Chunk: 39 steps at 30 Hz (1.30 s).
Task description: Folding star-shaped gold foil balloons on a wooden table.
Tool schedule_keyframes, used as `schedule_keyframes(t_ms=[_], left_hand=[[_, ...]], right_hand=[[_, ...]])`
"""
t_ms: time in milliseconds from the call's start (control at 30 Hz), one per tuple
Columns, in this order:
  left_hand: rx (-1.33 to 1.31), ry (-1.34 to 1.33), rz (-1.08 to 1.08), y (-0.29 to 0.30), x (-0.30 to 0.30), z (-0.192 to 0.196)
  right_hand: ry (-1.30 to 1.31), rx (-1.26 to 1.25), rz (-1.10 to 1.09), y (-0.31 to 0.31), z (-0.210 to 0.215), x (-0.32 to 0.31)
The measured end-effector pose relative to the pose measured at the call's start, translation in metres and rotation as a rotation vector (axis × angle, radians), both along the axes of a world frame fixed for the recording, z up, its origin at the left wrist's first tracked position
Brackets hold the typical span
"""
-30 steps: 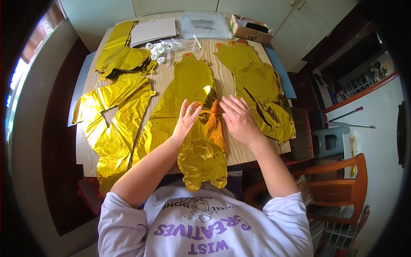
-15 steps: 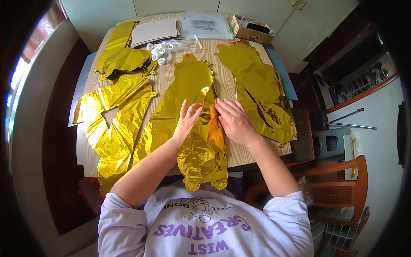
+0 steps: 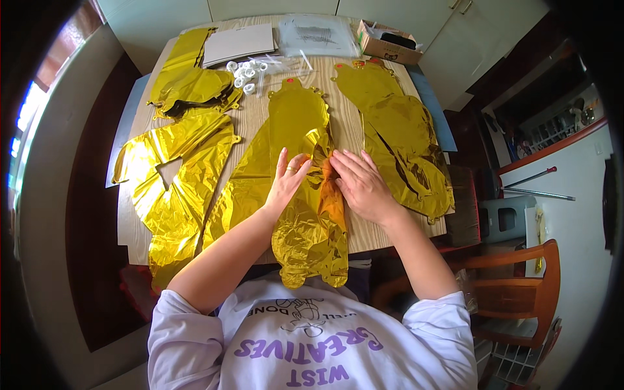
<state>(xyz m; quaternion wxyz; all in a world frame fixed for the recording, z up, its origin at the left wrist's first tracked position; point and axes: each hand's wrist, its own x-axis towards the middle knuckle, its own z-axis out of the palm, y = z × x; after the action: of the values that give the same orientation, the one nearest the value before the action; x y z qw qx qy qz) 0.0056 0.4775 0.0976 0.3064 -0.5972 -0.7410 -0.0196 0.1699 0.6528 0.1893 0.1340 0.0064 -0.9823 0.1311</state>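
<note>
A flat gold foil balloon [image 3: 296,117] lies in front of me, its lower end reaching over the table's near edge. Around its middle the foil is gathered into creases, with an orange-looking fold running down beside my right hand. My left hand [image 3: 287,182], wearing a ring, pinches the foil left of the creases with thumb and a finger; another finger points up. My right hand [image 3: 365,185] holds the creased part from the right, fingers long and close together; its exact grip is partly hidden.
More gold foil balloons lie left [image 3: 188,140] and right [image 3: 400,123]. Farther back are white ribbon rolls [image 3: 246,73], clear straws [image 3: 305,60], grey boards [image 3: 239,44], a clear plastic bag [image 3: 318,36] and a cardboard box [image 3: 383,47]. A wooden chair [image 3: 549,279] stands at right.
The foil between my hands has bunched more, with new creases above the orange fold. Both hands stay in nearly the same place; the whole view has shifted slightly.
</note>
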Motion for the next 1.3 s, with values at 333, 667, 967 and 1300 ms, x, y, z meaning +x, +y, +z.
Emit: schedule_keyframes(t_ms=[333,667,967,1300], left_hand=[[-0.037,0.036,-0.011,-0.002,0.000,0.006],[0.071,-0.306,-0.016,0.001,0.013,0.014],[0.148,-0.288,-0.081,0.003,0.011,0.013],[-0.207,-0.164,-0.098,-0.016,0.016,0.070]], right_hand=[[-0.018,-0.013,0.035,0.001,0.005,0.001],[-0.008,0.044,0.026,-0.002,-0.003,0.005],[0.009,0.059,0.020,0.000,-0.006,0.003],[0.047,0.059,0.015,-0.001,-0.005,0.001]])
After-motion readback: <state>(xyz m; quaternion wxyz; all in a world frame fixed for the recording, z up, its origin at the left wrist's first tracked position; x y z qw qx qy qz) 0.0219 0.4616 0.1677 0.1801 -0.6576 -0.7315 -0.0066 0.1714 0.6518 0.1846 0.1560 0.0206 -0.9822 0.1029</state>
